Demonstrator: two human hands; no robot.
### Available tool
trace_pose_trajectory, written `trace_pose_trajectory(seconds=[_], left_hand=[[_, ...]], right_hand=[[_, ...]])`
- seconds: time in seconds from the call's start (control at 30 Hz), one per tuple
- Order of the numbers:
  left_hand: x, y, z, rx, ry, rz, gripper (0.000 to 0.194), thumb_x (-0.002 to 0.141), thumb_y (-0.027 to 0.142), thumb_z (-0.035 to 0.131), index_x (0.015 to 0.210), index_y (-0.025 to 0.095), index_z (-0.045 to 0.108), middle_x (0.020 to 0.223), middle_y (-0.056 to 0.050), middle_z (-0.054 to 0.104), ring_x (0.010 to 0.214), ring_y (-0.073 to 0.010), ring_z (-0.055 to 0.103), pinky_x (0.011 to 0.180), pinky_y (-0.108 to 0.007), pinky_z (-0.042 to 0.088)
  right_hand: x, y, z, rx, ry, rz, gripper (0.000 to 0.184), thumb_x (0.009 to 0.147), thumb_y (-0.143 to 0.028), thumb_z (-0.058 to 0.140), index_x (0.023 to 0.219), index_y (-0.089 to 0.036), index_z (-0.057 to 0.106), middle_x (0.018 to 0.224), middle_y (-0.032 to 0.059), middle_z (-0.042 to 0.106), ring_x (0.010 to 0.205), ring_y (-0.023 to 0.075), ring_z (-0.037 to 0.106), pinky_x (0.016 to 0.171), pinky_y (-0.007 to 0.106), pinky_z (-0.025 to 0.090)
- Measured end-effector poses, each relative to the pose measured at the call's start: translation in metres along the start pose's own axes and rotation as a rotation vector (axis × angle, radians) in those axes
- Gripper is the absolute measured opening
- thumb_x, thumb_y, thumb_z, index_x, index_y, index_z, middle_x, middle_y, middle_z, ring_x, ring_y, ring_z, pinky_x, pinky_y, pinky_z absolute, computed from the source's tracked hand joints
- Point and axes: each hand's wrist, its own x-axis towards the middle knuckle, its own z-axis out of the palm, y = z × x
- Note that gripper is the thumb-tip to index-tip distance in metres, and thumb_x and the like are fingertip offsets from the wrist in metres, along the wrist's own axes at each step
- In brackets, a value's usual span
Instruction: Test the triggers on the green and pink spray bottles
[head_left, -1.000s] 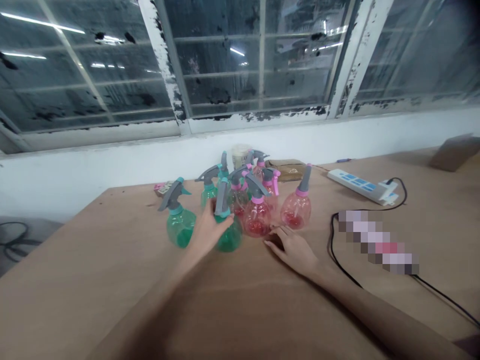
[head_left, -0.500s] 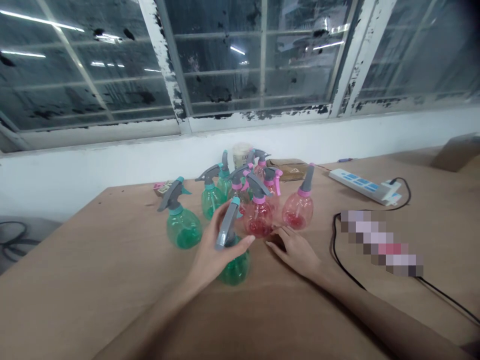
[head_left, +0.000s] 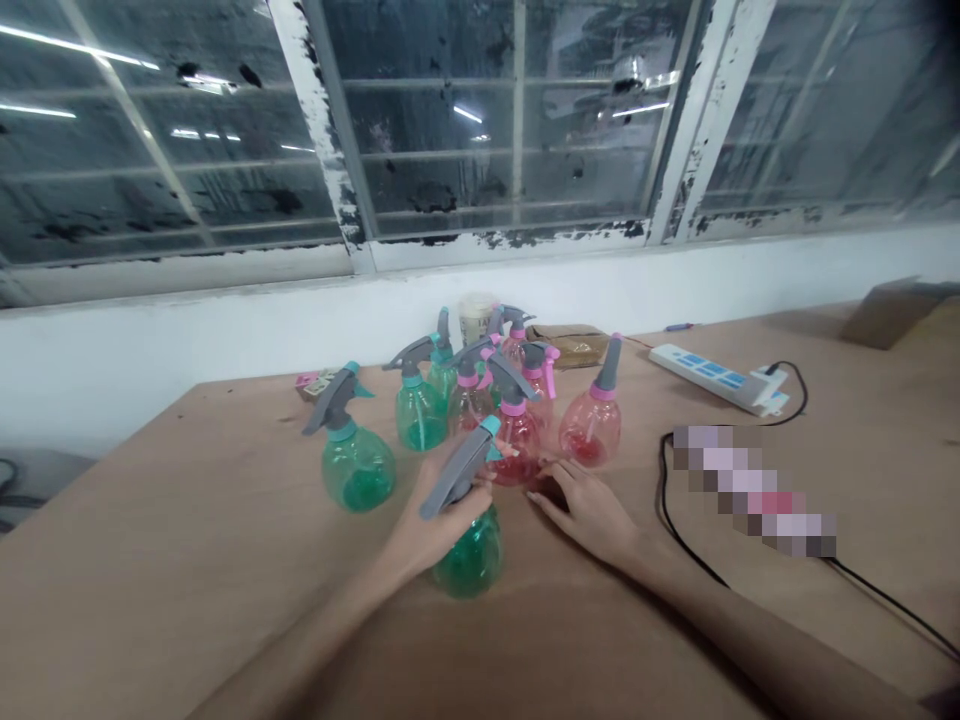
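My left hand (head_left: 424,535) is wrapped around the neck of a green spray bottle (head_left: 471,558) with a grey and teal trigger head; its fingers are partly hidden behind the head. My right hand (head_left: 592,510) rests on the table with its thumb apart from its loosely bent fingers, and holds nothing that I can see. Its fingertips are close to the base of a pink spray bottle (head_left: 517,440); whether they touch it I cannot tell. Another pink spray bottle (head_left: 591,425) stands just behind that hand. To the left is a second green spray bottle (head_left: 358,470).
Several more green and pink spray bottles cluster behind, among them a green one (head_left: 421,415). Farther back are a paper cup (head_left: 476,318) and a brown packet (head_left: 570,345). A white power strip (head_left: 712,375) and a black cable (head_left: 690,545) lie to the right.
The left hand's fingers have closed in around the neck of the green spray bottle, and its trigger head has swung to the right. The right hand stays in nearly the same place.
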Motion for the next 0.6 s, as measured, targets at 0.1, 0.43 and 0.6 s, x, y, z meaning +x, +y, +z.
trace_pose_trajectory(seconds=[0.1, 0.43, 0.6], left_hand=[[0.0001, 0.0005, -0.001, -0.006, -0.012, 0.01, 0.024, 0.072, 0.023, 0.054, 0.094, 0.021, 0.062, 0.085, -0.003, 0.068, 0.08, -0.0199, 0.065, 0.074, -0.032, 0.051], [0.0007, -0.0037, -0.0004, 0.022, 0.024, 0.07, 0.016, 0.078, 0.032, 0.055, 0.087, 0.02, 0.061, 0.075, -0.001, 0.064, 0.068, -0.0173, 0.058, 0.066, -0.03, 0.048], [0.0041, -0.0038, -0.0014, -0.029, -0.061, 0.113, 0.02, 0.081, 0.037, 0.056, 0.093, 0.021, 0.06, 0.075, -0.001, 0.062, 0.068, -0.0167, 0.057, 0.068, -0.031, 0.048]], right_hand=[[0.0004, 0.0018, -0.0002, 0.008, -0.012, -0.001, 0.018, 0.088, -0.033, 0.048, 0.094, -0.018, 0.055, 0.096, 0.0077, 0.062, 0.09, 0.0221, 0.059, 0.08, 0.037, 0.047], [0.0002, 0.0023, 0.0012, 0.011, -0.01, -0.005, 0.018, 0.088, -0.033, 0.048, 0.093, -0.017, 0.055, 0.095, 0.008, 0.062, 0.089, 0.0215, 0.058, 0.08, 0.037, 0.047], [0.0009, 0.003, 0.0009, 0.005, -0.005, -0.008, 0.018, 0.088, -0.033, 0.048, 0.094, -0.017, 0.055, 0.096, 0.0091, 0.062, 0.089, 0.022, 0.059, 0.08, 0.037, 0.048]])
